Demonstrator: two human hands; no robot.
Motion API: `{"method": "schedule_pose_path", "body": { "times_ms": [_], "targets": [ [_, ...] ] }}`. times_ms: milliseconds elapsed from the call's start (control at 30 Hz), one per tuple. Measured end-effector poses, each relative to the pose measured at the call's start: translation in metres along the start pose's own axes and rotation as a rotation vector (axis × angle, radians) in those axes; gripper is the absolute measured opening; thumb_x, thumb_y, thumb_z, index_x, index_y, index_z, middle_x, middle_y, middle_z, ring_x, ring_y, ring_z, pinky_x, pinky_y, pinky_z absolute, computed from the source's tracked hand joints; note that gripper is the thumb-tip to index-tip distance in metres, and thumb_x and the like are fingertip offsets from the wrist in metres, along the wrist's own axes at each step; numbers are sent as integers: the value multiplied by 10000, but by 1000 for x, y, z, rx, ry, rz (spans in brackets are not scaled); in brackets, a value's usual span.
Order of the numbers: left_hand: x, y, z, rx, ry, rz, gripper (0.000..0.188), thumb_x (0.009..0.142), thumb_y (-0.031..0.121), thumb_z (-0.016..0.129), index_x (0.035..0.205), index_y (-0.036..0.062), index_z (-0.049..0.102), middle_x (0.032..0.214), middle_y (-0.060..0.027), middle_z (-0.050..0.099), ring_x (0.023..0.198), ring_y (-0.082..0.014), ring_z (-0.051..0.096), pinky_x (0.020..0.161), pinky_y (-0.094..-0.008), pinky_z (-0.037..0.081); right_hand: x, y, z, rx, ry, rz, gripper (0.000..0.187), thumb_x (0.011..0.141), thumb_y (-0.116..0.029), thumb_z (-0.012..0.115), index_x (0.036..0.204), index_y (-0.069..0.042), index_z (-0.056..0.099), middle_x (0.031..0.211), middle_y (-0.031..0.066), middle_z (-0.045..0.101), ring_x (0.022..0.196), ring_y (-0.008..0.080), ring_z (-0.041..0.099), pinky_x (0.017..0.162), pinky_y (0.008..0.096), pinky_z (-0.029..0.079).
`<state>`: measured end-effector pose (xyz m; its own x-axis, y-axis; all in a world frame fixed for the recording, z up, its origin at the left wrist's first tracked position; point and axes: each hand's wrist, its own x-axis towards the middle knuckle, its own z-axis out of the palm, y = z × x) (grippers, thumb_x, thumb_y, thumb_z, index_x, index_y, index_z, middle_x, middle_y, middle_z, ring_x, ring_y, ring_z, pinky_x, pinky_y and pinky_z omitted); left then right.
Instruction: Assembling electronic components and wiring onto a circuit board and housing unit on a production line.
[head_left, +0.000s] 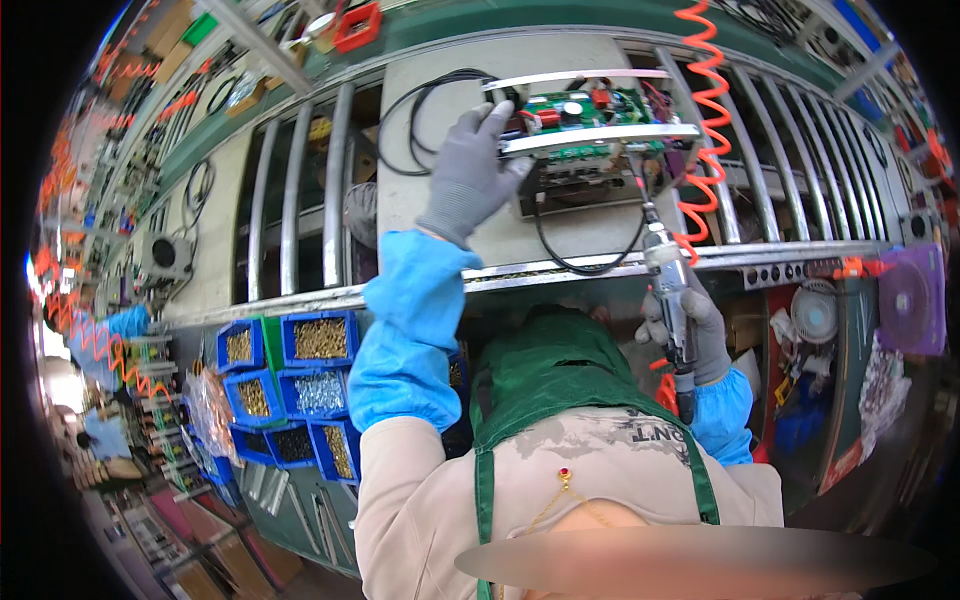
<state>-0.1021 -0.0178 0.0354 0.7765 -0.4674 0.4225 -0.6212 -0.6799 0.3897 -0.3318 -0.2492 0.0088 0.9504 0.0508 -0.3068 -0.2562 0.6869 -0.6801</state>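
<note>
An open electronic unit (575, 112), with a green circuit board between silver metal rails, stands on a pale board at the far side. My left hand (468, 170), in a grey glove, grips its left end, fingers over the top and thumb at the near side. My right hand (706, 338), also gloved, is wrapped round a power screwdriver (664, 255). The tool points away from me, its tip up against the unit's near right side. Whether the bit sits in a screw is too small to tell. A black cable (570, 267) loops out on the unit's near side.
The pale board (425, 215) lies across a metal roller conveyor (340, 190). An orange coiled hose (708, 130) hangs right of the unit. Blue bins (320, 340) of screws stand at lower left. A small fan (815, 308) and a purple crate (912, 300) are at right.
</note>
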Motion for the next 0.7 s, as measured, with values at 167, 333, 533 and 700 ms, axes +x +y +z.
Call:
{"method": "schedule_pose_path", "body": {
  "times_ms": [167, 333, 533, 700],
  "targets": [
    [-83, 0, 0, -111, 173, -26, 542, 764, 221, 706, 1255, 85, 518, 1135, -187, 534, 1049, -372, 516, 895, -429, 448, 7, 5, -15, -93, -71, -87, 701, 829, -389, 627, 1369, -51, 334, 837, 113, 583, 526, 164, 579, 730, 418, 560],
    [-234, -78, -53, 33, 521, -658, 170, 787, 99, 628, 943, 40, 661, 892, -140, 647, 863, -301, 622, 786, -374, 490, 7, 5, -23, -175, -119, -103, 638, 849, -346, 627, 1331, -33, 352, 853, 98, 570, 524, 141, 564, 730, 373, 550],
    [-381, -128, -121, 691, 60, -1241, 273, 798, 255, 646, 1007, 81, 667, 1020, -138, 635, 925, -320, 624, 819, -418, 501, 8, 5, -23, -233, -92, -94, 649, 840, -340, 624, 1343, -51, 334, 814, 104, 571, 522, 140, 576, 690, 368, 560],
    [-373, -166, -112, 627, -369, -1379, 376, 814, 297, 626, 1107, 61, 628, 1202, -209, 555, 1092, -364, 569, 910, -429, 484, 8, 3, -21, -251, -73, -91, 659, 827, -334, 642, 1338, -53, 335, 816, 99, 578, 521, 145, 576, 682, 362, 563]
  ]
}}
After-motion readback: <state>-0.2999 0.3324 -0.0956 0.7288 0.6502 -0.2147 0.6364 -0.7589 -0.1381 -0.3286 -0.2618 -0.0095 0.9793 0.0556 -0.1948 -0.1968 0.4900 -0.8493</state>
